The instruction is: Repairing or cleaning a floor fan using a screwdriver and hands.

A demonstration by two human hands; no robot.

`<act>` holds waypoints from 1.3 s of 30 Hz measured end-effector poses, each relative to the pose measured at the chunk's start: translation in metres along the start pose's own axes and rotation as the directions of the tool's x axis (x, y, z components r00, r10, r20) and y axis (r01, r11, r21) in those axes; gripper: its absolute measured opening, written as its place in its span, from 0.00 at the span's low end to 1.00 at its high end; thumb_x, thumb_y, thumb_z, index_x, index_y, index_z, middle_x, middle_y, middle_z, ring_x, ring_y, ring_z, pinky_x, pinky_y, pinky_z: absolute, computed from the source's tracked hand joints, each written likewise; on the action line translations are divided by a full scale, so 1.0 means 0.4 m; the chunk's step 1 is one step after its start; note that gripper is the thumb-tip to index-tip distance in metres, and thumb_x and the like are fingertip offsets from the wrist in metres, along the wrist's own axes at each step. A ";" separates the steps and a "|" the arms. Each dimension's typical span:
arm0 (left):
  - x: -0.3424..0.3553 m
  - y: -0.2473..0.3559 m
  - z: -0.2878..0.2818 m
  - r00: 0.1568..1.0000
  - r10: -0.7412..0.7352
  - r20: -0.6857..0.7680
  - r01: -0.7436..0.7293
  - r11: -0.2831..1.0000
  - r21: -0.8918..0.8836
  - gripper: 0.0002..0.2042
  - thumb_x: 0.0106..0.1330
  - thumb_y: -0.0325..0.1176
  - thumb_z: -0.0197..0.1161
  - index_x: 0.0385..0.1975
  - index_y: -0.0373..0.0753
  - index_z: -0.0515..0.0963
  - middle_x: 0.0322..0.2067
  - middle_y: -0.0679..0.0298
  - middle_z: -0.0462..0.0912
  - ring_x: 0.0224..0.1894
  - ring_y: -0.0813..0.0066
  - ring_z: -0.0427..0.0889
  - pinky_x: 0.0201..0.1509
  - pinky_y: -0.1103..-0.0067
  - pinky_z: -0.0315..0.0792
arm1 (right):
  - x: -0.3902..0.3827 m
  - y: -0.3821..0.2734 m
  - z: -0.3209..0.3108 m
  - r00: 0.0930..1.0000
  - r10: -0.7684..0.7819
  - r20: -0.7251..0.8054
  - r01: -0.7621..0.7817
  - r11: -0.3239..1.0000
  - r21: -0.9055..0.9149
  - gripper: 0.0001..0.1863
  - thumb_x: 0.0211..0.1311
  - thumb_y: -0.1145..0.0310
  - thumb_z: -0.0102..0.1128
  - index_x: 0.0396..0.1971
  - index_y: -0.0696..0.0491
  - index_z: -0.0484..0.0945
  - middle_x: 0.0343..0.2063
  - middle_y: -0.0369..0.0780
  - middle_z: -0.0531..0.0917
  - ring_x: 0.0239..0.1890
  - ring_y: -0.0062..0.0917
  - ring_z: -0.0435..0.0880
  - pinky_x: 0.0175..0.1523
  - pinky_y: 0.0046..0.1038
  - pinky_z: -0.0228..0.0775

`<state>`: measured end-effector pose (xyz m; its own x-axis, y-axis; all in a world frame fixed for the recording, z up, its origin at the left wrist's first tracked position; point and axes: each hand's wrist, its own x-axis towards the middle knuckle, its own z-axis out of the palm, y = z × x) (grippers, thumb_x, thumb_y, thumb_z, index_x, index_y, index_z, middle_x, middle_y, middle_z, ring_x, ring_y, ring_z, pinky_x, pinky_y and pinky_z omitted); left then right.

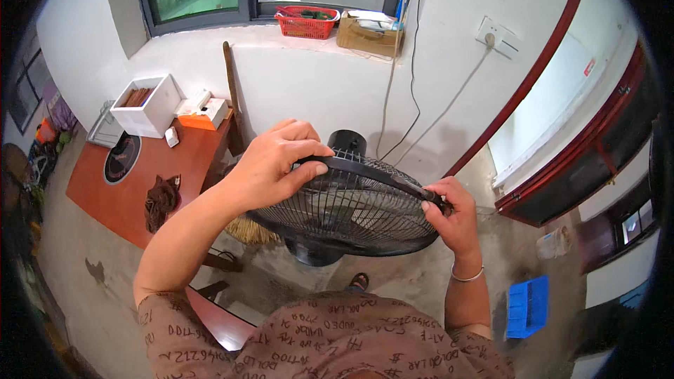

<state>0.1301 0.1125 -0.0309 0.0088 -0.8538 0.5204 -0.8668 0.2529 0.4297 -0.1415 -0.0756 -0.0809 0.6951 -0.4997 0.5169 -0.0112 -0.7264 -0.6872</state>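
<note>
both hands on a fan grille over a concrete floor

the black wire fan grille (pixel 351 203) is held in mid-frame, above the grey concrete floor (pixel 414 281). its upper rim is gripped by the left hand (pixel 277 161), fingers curled shut over it; its right edge is pinched by the closed right hand (pixel 449 214). a red-brown table (pixel 133 182) is set against the white wall (pixel 316 91), beneath a window sill where a red basket (pixel 306 22) is kept.

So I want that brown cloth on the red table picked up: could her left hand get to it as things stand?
Probably not right away. The left hand is clamped on the rim of the fan guard, as is the right hand. The brown cloth lies uncovered on the red table, so once free it likely could.
</note>
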 end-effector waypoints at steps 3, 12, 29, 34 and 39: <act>0.010 -0.024 0.009 0.999 0.025 -0.037 -0.026 1.000 -0.015 0.11 0.58 0.30 0.66 0.40 0.35 0.81 0.33 0.59 0.78 0.39 0.60 0.76 0.46 0.70 0.69 | 0.007 0.000 0.006 1.000 0.007 -0.011 -0.007 0.999 -0.040 0.11 0.51 0.75 0.65 0.36 0.60 0.80 0.31 0.42 0.80 0.34 0.29 0.79 0.40 0.27 0.71; 0.069 -0.114 0.036 0.985 0.002 -0.175 -0.003 1.000 -0.007 0.09 0.61 0.31 0.64 0.40 0.39 0.82 0.34 0.60 0.79 0.42 0.63 0.77 0.49 0.70 0.70 | 0.081 0.076 0.028 0.994 -0.032 -0.106 0.020 0.993 -0.113 0.12 0.57 0.71 0.64 0.41 0.59 0.79 0.31 0.41 0.81 0.34 0.26 0.79 0.43 0.25 0.70; 0.091 -0.136 0.054 0.980 -0.095 -0.174 0.070 0.987 -0.145 0.08 0.61 0.32 0.66 0.38 0.38 0.83 0.33 0.61 0.79 0.40 0.67 0.78 0.46 0.74 0.72 | 0.103 0.090 0.030 0.990 0.039 -0.138 -0.052 0.994 -0.094 0.12 0.59 0.70 0.64 0.41 0.59 0.79 0.34 0.40 0.82 0.36 0.25 0.80 0.43 0.25 0.71; 0.078 -0.120 0.060 0.971 -0.087 -0.222 0.077 0.996 -0.051 0.08 0.60 0.32 0.66 0.37 0.39 0.83 0.33 0.60 0.79 0.40 0.65 0.78 0.46 0.73 0.72 | 0.082 -0.029 0.071 0.955 -0.256 -0.151 0.177 0.898 -0.404 0.13 0.57 0.72 0.64 0.43 0.56 0.80 0.31 0.44 0.83 0.32 0.34 0.82 0.40 0.30 0.74; 0.079 -0.106 0.072 0.956 -0.122 -0.268 0.124 0.992 -0.008 0.08 0.60 0.33 0.65 0.36 0.38 0.83 0.33 0.60 0.79 0.39 0.64 0.78 0.44 0.72 0.72 | 0.052 -0.059 0.093 0.978 -0.207 -0.029 0.163 0.842 -0.515 0.20 0.57 0.67 0.64 0.51 0.47 0.78 0.25 0.45 0.83 0.24 0.40 0.82 0.30 0.35 0.73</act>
<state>0.1529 0.0618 -0.0540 0.2477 -0.7250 0.6427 -0.8548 0.1486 0.4971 -0.1000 -0.0513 -0.0730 0.6608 -0.3518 0.6630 -0.2664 -0.9358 -0.2311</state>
